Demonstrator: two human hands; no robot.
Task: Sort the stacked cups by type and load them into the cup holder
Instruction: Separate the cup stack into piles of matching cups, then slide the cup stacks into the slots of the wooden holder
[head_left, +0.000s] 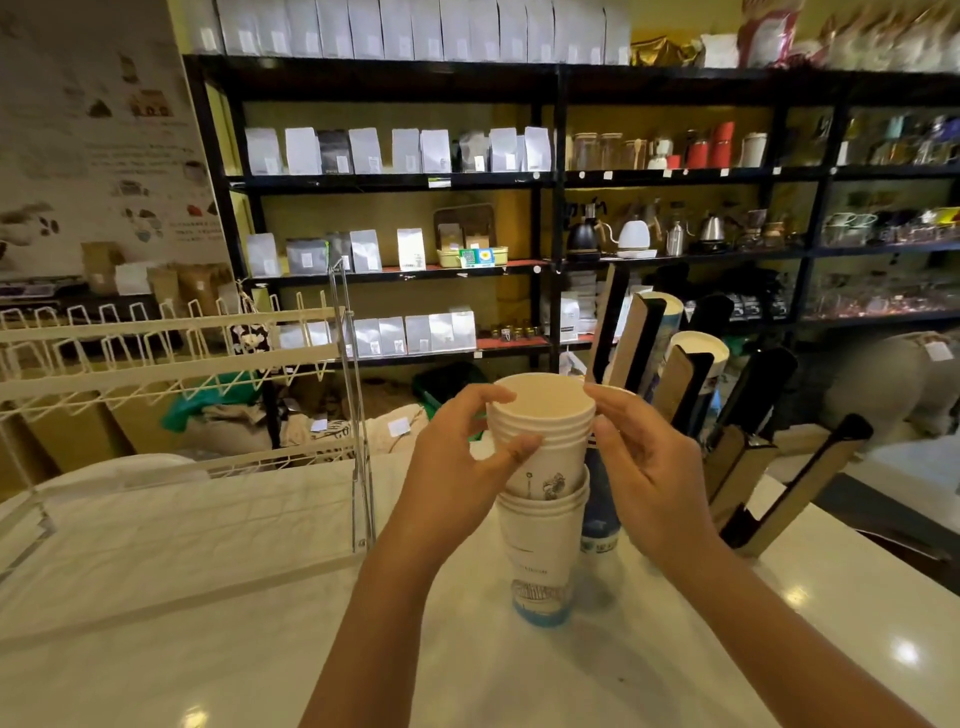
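Both hands: left (457, 457), right (649, 467) pinch upper cup stack (543, 431), maybe 4, nested in lower stack (540, 551).

A: We note two bare forearms, uncovered from the frame's lower edge to the wrists.

B: We confirm. The left hand (457, 462) and right hand (649, 473) show no gloves, rings, or watch.

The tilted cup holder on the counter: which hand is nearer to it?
Right. The right hand grips the upper cups on the side facing the cup holder, close beside its slots. The left hand grips the cups' far side, farther away.
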